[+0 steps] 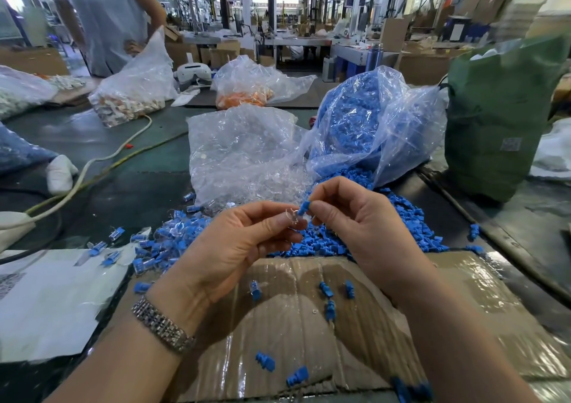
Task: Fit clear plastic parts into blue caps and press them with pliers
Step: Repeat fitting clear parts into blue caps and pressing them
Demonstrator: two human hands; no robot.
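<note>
1. Left hand (247,242): thumb and fingers pinch a clear plastic part (292,217), held raised above the work surface.
2. Right hand (349,217): fingertips pinch a blue cap (303,207), which touches the clear part between the two hands.
3. Step in hand, as judged: seating the clear part in the cap. Align the two pieces squarely before pushing, keep the grip close to the joint, and avoid forcing a tilted fit, as the clear part looks thin and could deform.
4. Pliers are not visible in this view; locate them before the pressing stage.
5. Supply: loose blue caps (370,236) spill from a clear bag of blue caps (370,115) just beyond the hands; a bag of clear parts (241,149) lies to its left.
6. A pile of blue-and-clear pieces (160,248), apparently assembled, lies left of the hands.
7. Surface: a flattened cardboard sheet (309,325), partly taped, carries a few stray caps and rests on a dark green table (139,180).
8. Room: a factory hall with further bags, a green sack (494,118), cables, boxes, and another person standing far left.
</note>
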